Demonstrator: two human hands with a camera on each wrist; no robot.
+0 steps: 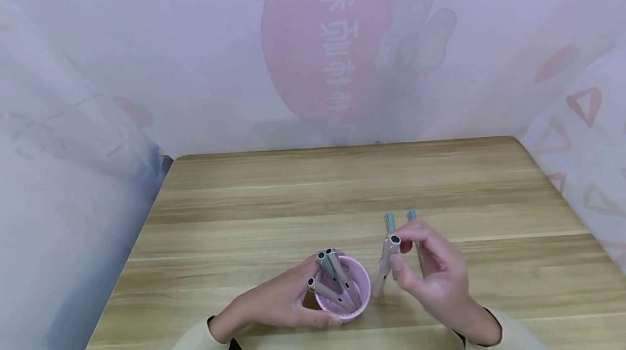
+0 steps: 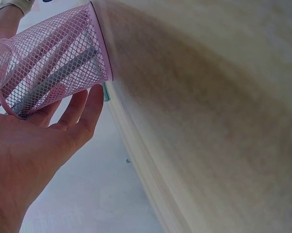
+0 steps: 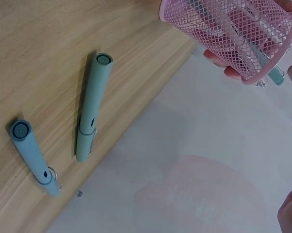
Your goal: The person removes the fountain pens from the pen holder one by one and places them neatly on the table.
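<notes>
Left hand (image 1: 274, 306) wraps round a pink mesh cup (image 1: 342, 298) standing on the table (image 1: 303, 192), near its front edge; thumb and fingers curl about the cup wall. In the left wrist view the fingers (image 2: 80, 114) lie against the mesh (image 2: 54, 63).

3 grey pens (image 1: 332, 279) stand in the cup, caps up, leaning toward the left hand.

Right hand (image 1: 432, 276) pinches 1 pale pen (image 1: 386, 263) between thumb and fingertips, just right of the cup. The pen is held near upright, upper end at the fingers; whether the lower tip touches the table cannot be told.

2 blue-green pens lie on the table beyond the right hand: 1 (image 3: 92, 107) nearer the cup, 1 (image 3: 32, 155) farther right. They lie near each other, not touching.

A pale printed curtain (image 1: 195, 67) hangs behind the table.
</notes>
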